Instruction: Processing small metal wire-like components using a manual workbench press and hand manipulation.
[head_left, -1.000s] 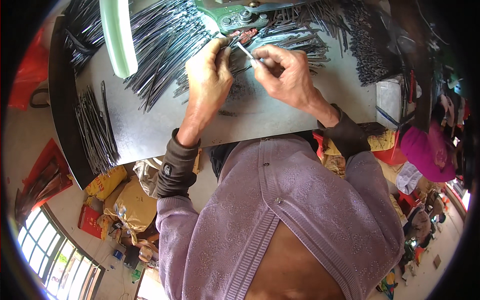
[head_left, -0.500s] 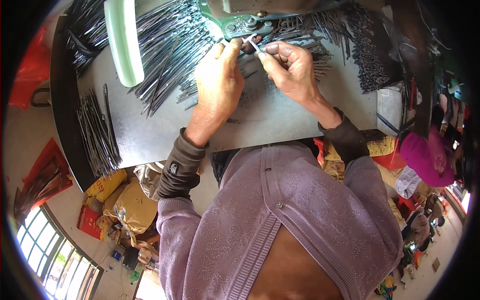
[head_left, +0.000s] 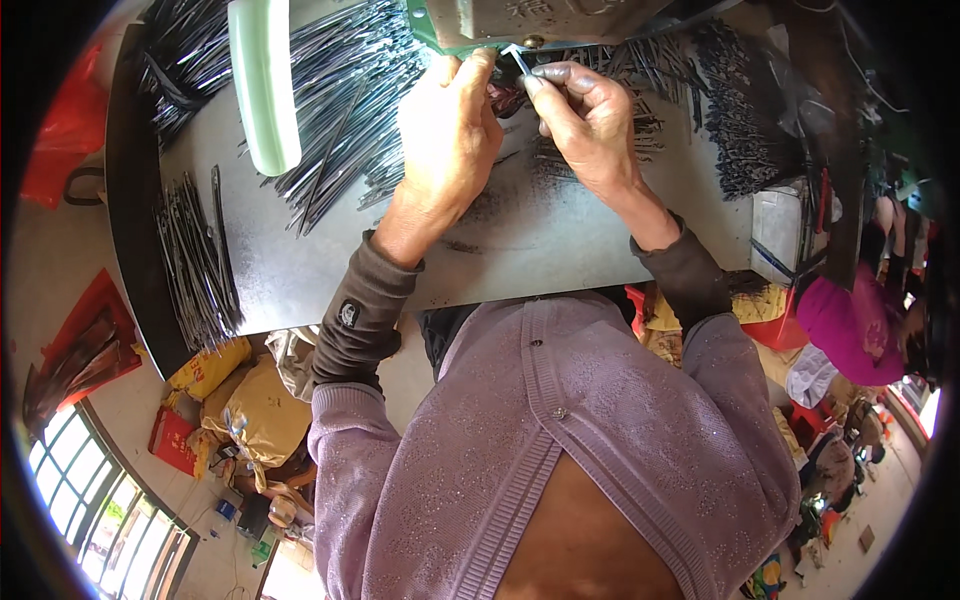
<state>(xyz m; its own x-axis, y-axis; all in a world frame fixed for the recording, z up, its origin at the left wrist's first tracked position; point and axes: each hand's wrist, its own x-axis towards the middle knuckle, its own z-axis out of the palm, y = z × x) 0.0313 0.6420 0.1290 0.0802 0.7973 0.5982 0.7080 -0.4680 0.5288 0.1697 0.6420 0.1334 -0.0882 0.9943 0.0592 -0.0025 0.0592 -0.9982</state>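
My right hand (head_left: 590, 130) pinches a thin, pale-tipped strip (head_left: 521, 62) between thumb and forefinger, its far end touching or close to the edge of a green machine (head_left: 428, 28). Beside it, my left hand (head_left: 450, 135) has its fingers closed against the machine's front edge; what they hold, if anything, is hidden. A metal plate (head_left: 575, 18) with a brass-coloured bolt overhangs both hands' fingertips. Between the hands, a small dark red piece (head_left: 506, 100) shows. Left of my left hand lies a wide spread of thin dark strips (head_left: 335, 100).
A pale green curved trough (head_left: 265, 90) lies over the strips. Another strip bundle (head_left: 195, 260) rests at the metal table's (head_left: 330, 275) left side. Dark strips (head_left: 740, 110) are heaped at the right, near a whitish box (head_left: 778, 225). Sacks (head_left: 262, 410) stand below.
Both hands have shifted slightly up and right in the picture. The metal plate now covers the machine's bolts that showed before. The strip's tip has moved upward to the plate's edge.
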